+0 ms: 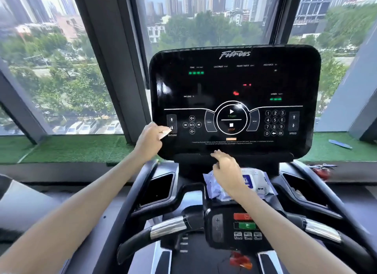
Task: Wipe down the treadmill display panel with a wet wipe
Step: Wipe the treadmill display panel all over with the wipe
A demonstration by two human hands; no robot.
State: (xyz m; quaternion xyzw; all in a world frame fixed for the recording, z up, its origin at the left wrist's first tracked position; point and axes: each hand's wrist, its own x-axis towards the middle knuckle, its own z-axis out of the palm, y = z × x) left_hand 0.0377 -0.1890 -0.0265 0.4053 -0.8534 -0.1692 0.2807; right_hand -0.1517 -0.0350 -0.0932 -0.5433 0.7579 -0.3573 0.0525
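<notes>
**Both hands at the treadmill console, wipe pack on the ledge**

The left hand point(151, 140) was raised at the lower left edge of the display panel point(234, 84), fingers loosely curled and pointing toward the incline arrows. Something pale showed at its fingertips, but motion blur left it unclear whether that was a wipe or just the fingers — so whether this hand gripped anything could not be told. The right hand point(227, 172) hovered palm-down just under the panel's bottom edge, fingers spread and slack, holding nothing. Directly beneath it, partly covered by the wrist, lay the wet wipe pack point(258, 183), a pale blue-and-white soft packet resting on the console ledge below the screen.

The display panel stood upright and tilted slightly back, glossy black, with green and red readouts lit, a round start-stop control in the middle and a number pad to the right. Below the ledge sat a small control block point(234, 226) with a red and a green button, flanked by the handlebars point(169, 225) with their silver grip sensors. A dark cup recess point(158, 189) opened on the left side of the console.

Behind the machine ran a strip of green turf point(77, 149) along the window point(61, 59) — trees and tall buildings lay beyond the glass.
</notes>
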